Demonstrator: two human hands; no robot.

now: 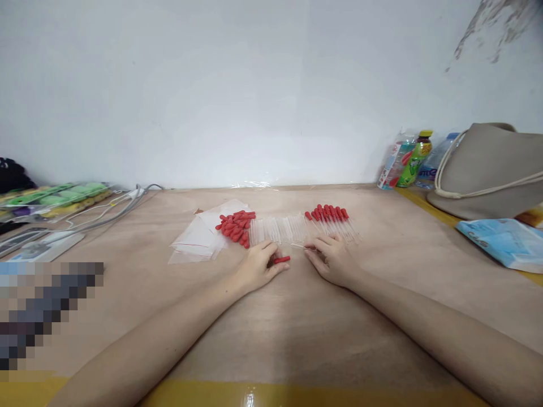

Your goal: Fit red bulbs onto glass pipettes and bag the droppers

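Note:
My left hand [258,267] is closed on a red rubber dropper bulb [282,259], which sticks out sideways between the thumb and fingers. Facing it, my right hand [333,260] pinches a thin transparent dropper tube [298,246] whose end points left. A row of loose transparent tubes [278,229] lies just beyond both hands. Left of that row is a heap of red rubber bulbs [235,226]. Beyond my right hand several droppers [331,217] lie side by side, red bulbs fitted on their far ends.
Transparent plastic bags [197,237] lie under and left of the heap. Cables [114,212] and a green-yellow pack [63,198] sit at the far left. Drink bottles [414,161], a beige bag [487,169] and a blue packet [504,243] stand or lie at right. A wall [254,90] rises behind.

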